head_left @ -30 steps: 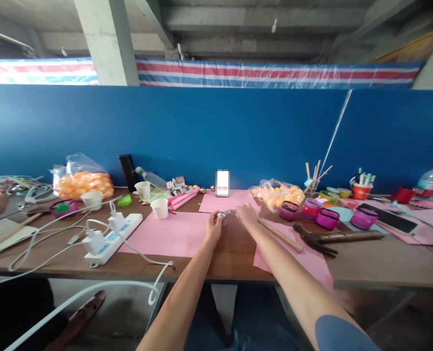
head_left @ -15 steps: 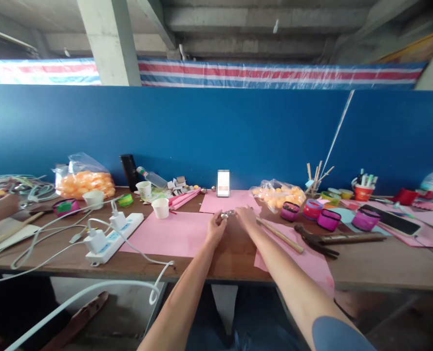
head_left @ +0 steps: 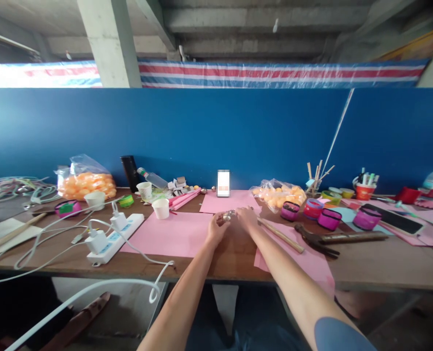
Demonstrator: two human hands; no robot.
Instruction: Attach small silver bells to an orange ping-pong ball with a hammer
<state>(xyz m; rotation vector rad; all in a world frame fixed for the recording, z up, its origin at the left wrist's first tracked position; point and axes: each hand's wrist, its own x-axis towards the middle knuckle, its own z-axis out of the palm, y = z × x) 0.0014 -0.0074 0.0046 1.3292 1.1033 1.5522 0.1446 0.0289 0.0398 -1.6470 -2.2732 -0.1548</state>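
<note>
Over the middle of the table, my left hand curls its thumb and fingers round several small shiny metal balls, too small to make out exactly. Close by on the right, my right hand is bent with its fingers pointing toward those balls. Its fingertips are partly hidden, and I cannot make out what they pinch. A tool with a pale wooden handle lies just right of my right hand, its far end partly covered by the hand. Pink paper sheets lie beside and beyond the hands.
A claw hammer lies at right, near purple bands. A white phone screen stands ahead. Bags of orange balls sit at the back. At left are a power strip with looping cables and a paper cup.
My left hand has turned slightly, and the metal balls in it have shifted a little. My right hand stays nearly in place. Another person's hand at the far left has mostly withdrawn from view.
</note>
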